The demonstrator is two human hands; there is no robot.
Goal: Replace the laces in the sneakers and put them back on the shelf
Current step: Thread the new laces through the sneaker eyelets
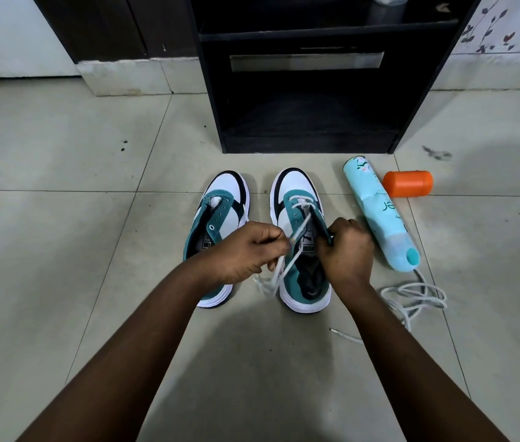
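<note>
Two teal, white and black sneakers stand side by side on the tiled floor, toes toward the shelf. The left sneaker [220, 205] has bare eyelets. The right sneaker [297, 199] carries a white lace [301, 223] threaded through its lowest eyelets. My left hand [246, 247] pinches that lace's end above the shoe's opening, and loose lace hangs below it. My right hand [344, 250] grips the right sneaker's teal eyelet flap. A second white lace [411, 298] lies coiled on the floor to the right.
A black shelf unit [309, 90] with an open lower compartment stands just beyond the sneakers. A light-blue spray can [376, 212] lies on its side to the right, an orange cap [408, 183] beside it. Bare floor tiles stretch to the left.
</note>
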